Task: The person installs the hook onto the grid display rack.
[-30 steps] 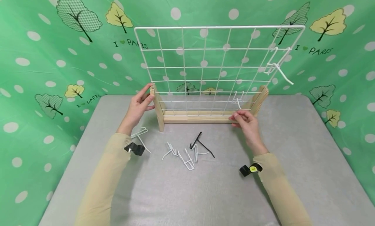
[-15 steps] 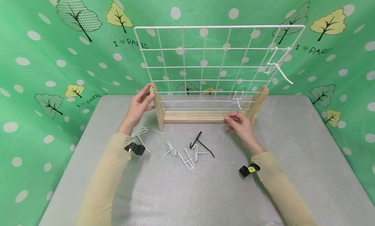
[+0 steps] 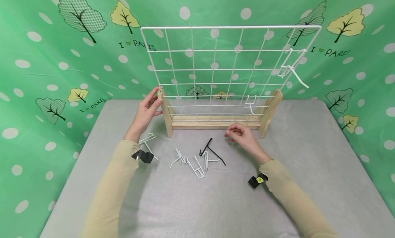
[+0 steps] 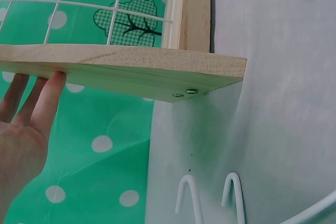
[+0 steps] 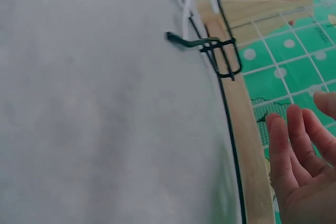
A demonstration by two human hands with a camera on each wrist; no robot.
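Note:
My left hand (image 3: 146,109) holds the left wooden end post (image 3: 166,112) of a stand, thumb at its front edge. In the left wrist view several fingers (image 4: 47,100) lie against the post's outer face. The stand carries a white wire grid panel (image 3: 214,70). Nothing is in my right hand (image 3: 243,138), which hovers with loosely bent fingers before the wooden base bar (image 3: 200,123). To its left a black hook (image 3: 213,151) lies on the table, overlapping a white hook (image 3: 206,161). The right wrist view shows the black hook (image 5: 223,59) past the fingertips.
One white hook (image 3: 290,70) hangs at the grid's upper right, another white hook (image 3: 250,104) lower down. More white hooks (image 3: 195,168) lie on the grey table (image 3: 197,207), one (image 3: 148,143) beside my left wrist. A green dotted cloth (image 3: 102,70) hangs behind.
My right hand has moved left and toward me, from below the lower hung hook to in front of the base bar. My left hand stays on the post.

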